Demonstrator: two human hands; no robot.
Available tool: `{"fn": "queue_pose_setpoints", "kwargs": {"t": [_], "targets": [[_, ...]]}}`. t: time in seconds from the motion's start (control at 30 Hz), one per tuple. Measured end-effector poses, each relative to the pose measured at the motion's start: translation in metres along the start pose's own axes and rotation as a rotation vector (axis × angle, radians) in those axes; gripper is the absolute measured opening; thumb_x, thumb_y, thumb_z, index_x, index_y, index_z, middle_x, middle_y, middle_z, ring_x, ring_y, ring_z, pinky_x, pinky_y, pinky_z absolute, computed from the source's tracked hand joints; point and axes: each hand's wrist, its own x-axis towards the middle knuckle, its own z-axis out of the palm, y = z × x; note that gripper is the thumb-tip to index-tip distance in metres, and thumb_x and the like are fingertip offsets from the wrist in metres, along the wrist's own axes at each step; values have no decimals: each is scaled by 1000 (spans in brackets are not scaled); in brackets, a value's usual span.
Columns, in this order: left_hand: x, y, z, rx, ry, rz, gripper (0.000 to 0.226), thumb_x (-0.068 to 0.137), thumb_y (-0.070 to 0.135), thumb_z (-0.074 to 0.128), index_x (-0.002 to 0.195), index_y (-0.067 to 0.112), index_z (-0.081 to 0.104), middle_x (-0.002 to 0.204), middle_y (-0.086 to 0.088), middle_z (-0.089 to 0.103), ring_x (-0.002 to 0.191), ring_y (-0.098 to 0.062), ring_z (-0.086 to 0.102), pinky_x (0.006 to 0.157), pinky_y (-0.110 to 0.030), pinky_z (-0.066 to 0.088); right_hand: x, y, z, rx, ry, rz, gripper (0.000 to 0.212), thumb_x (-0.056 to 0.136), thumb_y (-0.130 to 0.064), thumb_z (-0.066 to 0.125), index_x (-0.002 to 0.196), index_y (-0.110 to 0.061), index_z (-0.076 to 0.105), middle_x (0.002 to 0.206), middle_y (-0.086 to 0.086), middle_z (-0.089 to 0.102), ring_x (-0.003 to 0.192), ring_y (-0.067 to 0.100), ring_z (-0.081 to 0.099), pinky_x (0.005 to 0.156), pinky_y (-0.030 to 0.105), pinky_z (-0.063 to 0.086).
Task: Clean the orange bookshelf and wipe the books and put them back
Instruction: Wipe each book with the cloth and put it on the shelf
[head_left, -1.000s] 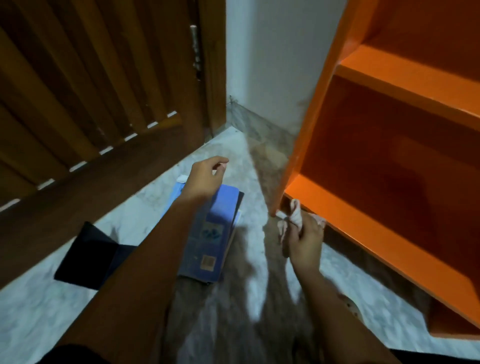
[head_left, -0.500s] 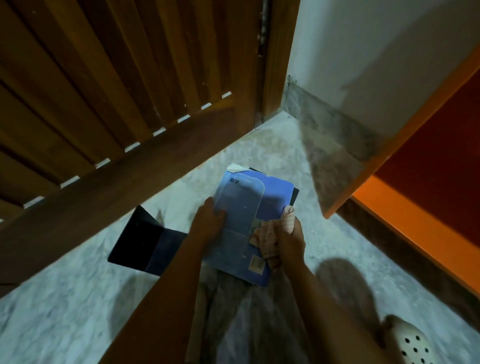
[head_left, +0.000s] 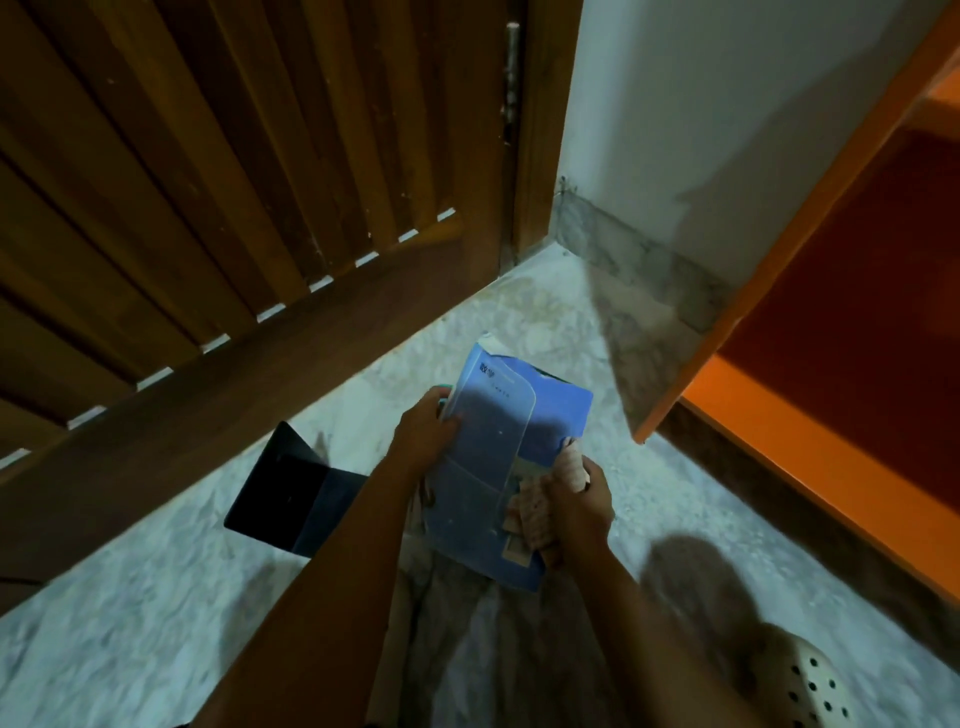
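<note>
- Across the upper left of the frame I see a slatted wooden door (head_left: 208, 208), shut against the pale marble floor (head_left: 130, 623).
- At the right edge stands the orange bookshelf (head_left: 810, 447), its lower board bare.
- Low at centre lies a blue book (head_left: 545, 415) with a clear cover sheet, a dark folder (head_left: 291, 493) just left of it.
- My left hand (head_left: 423, 434) grips the book's left edge, fingers curled.
- My right hand (head_left: 571, 506) is closed on a pale cloth (head_left: 535, 512), pressed to the book.
</note>
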Motion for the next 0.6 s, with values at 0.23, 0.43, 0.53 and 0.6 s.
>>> {"fn": "queue_pose_setpoints", "kwargs": {"t": [0.23, 0.43, 0.53, 0.6], "targets": [[-29, 56, -19, -197, 29, 40, 31, 92, 16, 55, 124, 13, 53, 111, -15, 63, 94, -33, 62, 82, -38, 50, -11, -56, -29, -21, -9, -67, 12, 89, -31, 61, 85, -20, 62, 85, 0, 68, 83, 23, 66, 72, 32, 56], [-90, 134, -57, -664, -102, 123, 32, 99, 29, 46, 129, 36, 41, 119, -5, 64, 101, -29, 67, 91, -54, 51, -38, -161, -66, 8, -130, -350, 38, 84, 2, 60, 111, -25, 59, 101, -4, 67, 96, 17, 63, 85, 33, 53], [-119, 166, -71, -795, -116, 224, 33, 101, 29, 40, 130, 44, 38, 123, -1, 63, 101, -28, 67, 86, -52, 53, -53, -208, -84, 17, -199, -513, 36, 86, -3, 60, 107, -32, 60, 100, -9, 68, 96, 12, 64, 84, 31, 53], [-136, 181, -79, -867, -112, 299, 37, 101, 27, 40, 134, 43, 37, 124, 0, 62, 100, -27, 68, 81, -49, 56, -62, -235, -93, -15, -216, -612, 31, 88, -10, 61, 114, -26, 63, 108, -4, 70, 101, 15, 65, 85, 34, 53]]}}
